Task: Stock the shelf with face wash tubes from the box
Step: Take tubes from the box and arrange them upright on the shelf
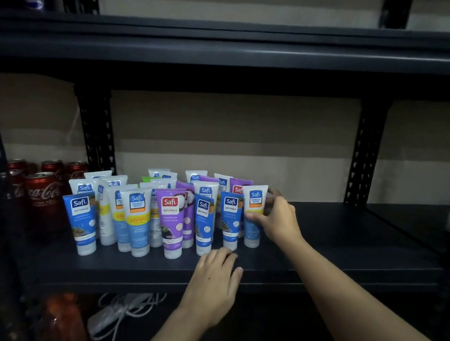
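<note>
Has both hands at the dark metal shelf (328, 243). Holds with the right hand (279, 219) the white tube (254, 216) at the right end of the front row: thumb laid across the front, under the label, and the other fingers curled round the far side, so closed firmly on it. Has this tube upright, cap down on the shelf board, just beside a blue tube (231, 217) on its left.

Rests the left hand (215, 284) on the front edge of the same board, palm down, fingers loosely bent and close together, with nothing held in them (fingertips very near the caps of the front row; touching or not, cannot tell).

Faces here a tight cluster of face wash tubes (142, 215), all standing cap down, in about three rows: blue, white and purple ones, with a purple tube (172, 226) near the middle of the front row and a bit of green at the back.

To the left of the cluster, red cola cans (43, 197), near the tubes, partly in shadow. Above, the upper shelf (237, 45), dark as well. Below the board, a white cable (126, 305) lying in loops, and beside it something orange, too blurred to name.
</note>
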